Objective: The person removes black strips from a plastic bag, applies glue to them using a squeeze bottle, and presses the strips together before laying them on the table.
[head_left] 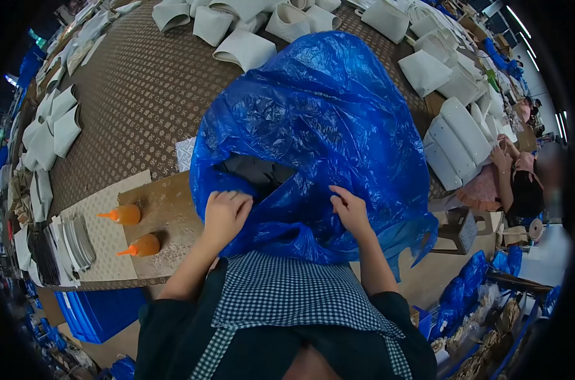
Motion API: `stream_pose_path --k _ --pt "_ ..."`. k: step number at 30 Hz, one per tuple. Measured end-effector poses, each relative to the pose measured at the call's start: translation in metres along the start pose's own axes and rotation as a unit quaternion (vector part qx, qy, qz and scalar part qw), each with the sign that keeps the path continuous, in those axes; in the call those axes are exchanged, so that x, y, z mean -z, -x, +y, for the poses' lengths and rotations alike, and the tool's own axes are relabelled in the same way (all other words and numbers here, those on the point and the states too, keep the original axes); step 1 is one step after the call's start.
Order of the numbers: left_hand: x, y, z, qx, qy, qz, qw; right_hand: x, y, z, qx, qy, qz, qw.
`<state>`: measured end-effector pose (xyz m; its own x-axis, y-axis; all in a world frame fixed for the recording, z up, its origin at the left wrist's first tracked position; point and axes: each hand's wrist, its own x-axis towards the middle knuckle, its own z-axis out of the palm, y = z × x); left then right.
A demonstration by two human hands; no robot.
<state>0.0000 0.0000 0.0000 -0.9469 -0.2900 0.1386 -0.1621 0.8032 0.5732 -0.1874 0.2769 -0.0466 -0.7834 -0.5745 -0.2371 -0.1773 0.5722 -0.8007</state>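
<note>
A large, crumpled blue plastic bag (376,158) bulges over the table's front edge, directly before my body. Through a gap in its near side, dark and greyish contents (256,170) show, too shaded to name. My left hand (229,212) is curled over the bag's rim at the left of this gap, its fingers closed on the plastic. On the right, my right hand (352,212) lies against the bag with bent fingers gathered on the film; its index finger and thumb point left. Folds hide part of both grips.
Two orange squeeze bottles (128,215) lie on a brown board (167,209) at left. White basket-like pieces (244,50) crowd the far table edge; more pale pieces (66,130) lie left. A co-worker (521,180) handles a white item (458,142) at right. A blue crate (100,310) stands below.
</note>
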Motion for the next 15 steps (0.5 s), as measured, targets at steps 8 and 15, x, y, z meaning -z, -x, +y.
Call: stream_pose_path --k 8,15 --pt "-0.040 -0.150 -0.036 -0.043 0.007 -0.014 0.999 0.041 -0.168 -0.006 0.041 0.033 0.096 0.994" --pt "-0.012 -0.255 -0.104 0.068 -0.115 0.126 0.983 0.059 -0.252 -0.060 0.098 0.153 0.110 0.977"
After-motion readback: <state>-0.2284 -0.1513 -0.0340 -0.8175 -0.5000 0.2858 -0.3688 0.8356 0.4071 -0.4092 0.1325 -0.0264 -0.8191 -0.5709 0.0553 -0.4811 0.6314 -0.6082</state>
